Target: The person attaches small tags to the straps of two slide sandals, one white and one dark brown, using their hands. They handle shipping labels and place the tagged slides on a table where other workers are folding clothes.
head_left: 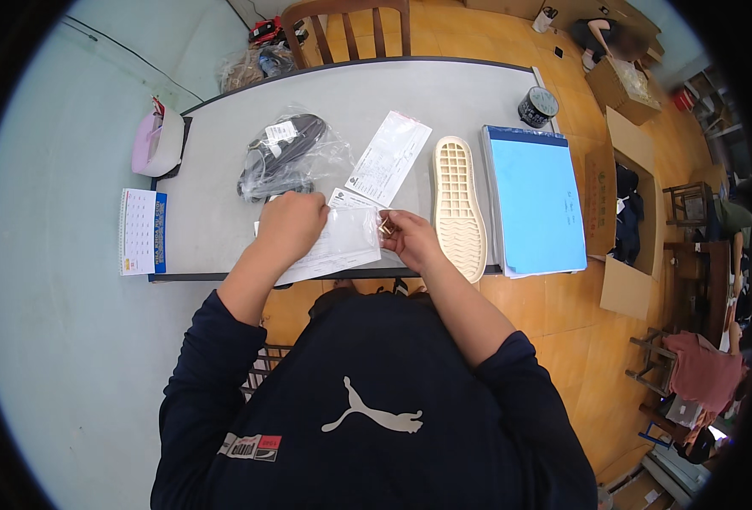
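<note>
My left hand [295,223] is closed at the left end of a flat clear plastic bag [352,229], over white printed sheets near the table's front edge. My right hand [413,240] pinches the bag's right end, where small gold-coloured metal pieces [385,227] show by the fingertips. Whether those pieces lie inside the bag I cannot tell. Just beyond my left hand, a dark shoe [295,144] with a white tag rests in clear plastic. A printed slip [390,153] lies farther back. Right of my right hand is a cream shoe sole [459,208] with a grid pattern.
A blue folder [536,200] and a dark round tin [537,107] sit on the table's right side. At the left edge are a desk calendar [142,231] and a lilac-and-white container [160,140]. An open carton [631,204] stands right of the table; other people are farther right.
</note>
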Available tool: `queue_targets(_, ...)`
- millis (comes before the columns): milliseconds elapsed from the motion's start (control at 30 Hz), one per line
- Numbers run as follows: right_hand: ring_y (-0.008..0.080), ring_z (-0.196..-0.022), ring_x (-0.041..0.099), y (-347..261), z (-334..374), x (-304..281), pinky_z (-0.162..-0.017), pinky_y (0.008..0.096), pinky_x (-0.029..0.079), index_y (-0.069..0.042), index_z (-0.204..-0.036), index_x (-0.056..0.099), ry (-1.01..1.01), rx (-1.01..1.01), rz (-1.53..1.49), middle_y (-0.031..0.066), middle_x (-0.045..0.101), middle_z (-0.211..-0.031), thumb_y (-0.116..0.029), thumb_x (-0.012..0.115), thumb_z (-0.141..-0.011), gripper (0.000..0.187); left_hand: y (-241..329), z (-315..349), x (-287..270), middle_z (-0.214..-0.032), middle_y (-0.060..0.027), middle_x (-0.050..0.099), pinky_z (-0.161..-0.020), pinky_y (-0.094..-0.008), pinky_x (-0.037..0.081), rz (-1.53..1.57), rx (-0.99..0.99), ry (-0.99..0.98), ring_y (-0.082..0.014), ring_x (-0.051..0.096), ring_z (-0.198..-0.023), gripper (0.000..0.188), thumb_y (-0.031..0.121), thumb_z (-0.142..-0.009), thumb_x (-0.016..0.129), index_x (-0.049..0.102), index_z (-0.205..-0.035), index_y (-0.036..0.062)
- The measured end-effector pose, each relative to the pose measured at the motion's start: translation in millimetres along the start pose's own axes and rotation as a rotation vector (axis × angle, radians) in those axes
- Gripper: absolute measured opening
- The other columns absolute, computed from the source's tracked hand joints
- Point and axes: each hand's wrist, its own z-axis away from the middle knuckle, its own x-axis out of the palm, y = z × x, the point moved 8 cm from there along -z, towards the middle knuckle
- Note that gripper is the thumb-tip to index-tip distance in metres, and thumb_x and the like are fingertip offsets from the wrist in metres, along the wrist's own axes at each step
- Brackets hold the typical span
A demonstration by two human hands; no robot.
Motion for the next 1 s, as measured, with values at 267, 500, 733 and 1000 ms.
queue_targets(267,0.0171,-0.054,0.059,-46,47,-5,-0.047,0.0298,0.049,-0.003,-0.084,0.056,0.159,-0.164,0.078,0.0071,0.057,-0.071,-0.023,0.059,-0.094,0.022,-42,-16,75,-0.084,-0.0221,0.066,-0.072,-0.0411,0.048,0.45,-0.181,0.018,-0.0374,0.064,-0.079,0.024,0.02,-0.09,0.057,0.067,-0.092,-0.002)
queue_targets(500,0.0157,-0.045,0.043,-46,49,-9,-0.044,0.0289,0.035,-0.003,-0.082,0.055,0.25,-0.074,0.08,0.002,0.04,-0.051,-0.022,0.059,-0.094,0.023,-52,-22,95,-0.084,-0.0213,0.067,-0.073,-0.0402,0.048,0.652,-0.365,0.22,-0.0354,0.064,-0.081,0.026,0.022,-0.092,0.056,0.065,-0.095,-0.0023)
queue_targets(733,0.0104,-0.045,0.038,-46,13,49,-0.045,0.0262,0.033,-0.001,-0.09,0.059,0.215,-0.113,0.374,-0.0003,0.042,-0.054,-0.018,0.06,-0.093,0.017,-211,26,20,-0.077,-0.0144,0.067,-0.067,-0.0305,0.048,0.734,-0.48,0.553,-0.0191,0.063,-0.07,0.027,0.023,-0.092,0.058,0.066,-0.094,-0.0034)
queue_targets(1000,0.0201,-0.059,0.06,7,-75,240,-0.056,0.034,0.047,-0.005,-0.095,0.067,0.085,-0.577,1.486,0.0091,0.06,-0.063,-0.015,0.067,-0.085,0.014,-426,52,58,-0.095,-0.0188,0.067,-0.08,-0.0427,0.049,0.367,-0.648,0.49,-0.0364,0.064,-0.09,0.025,0.024,-0.09,0.059,0.068,-0.1,0.0028)
